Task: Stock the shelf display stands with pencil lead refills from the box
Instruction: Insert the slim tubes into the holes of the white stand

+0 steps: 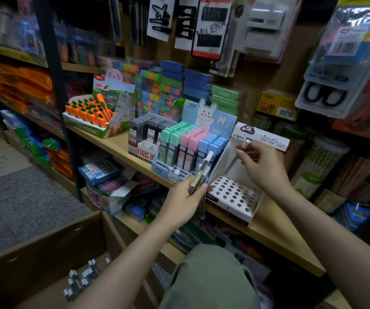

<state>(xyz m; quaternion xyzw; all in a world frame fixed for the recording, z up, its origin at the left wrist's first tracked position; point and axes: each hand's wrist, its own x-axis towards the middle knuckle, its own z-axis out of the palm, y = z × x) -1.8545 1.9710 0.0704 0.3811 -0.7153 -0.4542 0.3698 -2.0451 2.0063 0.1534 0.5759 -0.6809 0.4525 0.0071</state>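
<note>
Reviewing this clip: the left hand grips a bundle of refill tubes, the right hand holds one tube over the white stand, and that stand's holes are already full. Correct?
Not quite. The head view shows the white stand with its holes empty. The rest holds: left hand grips the bundle, right hand holds one tube above it.

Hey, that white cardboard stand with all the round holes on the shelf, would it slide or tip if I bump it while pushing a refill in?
The white stand looks like thin folded card with its holes unfilled, so probably light and easy to shove along the smooth wooden shelf. Its tall back panel may make it tip backward. The right hand holds a refill tube above it; the left hand, holding tubes, isn't visibly steadying it.
</note>
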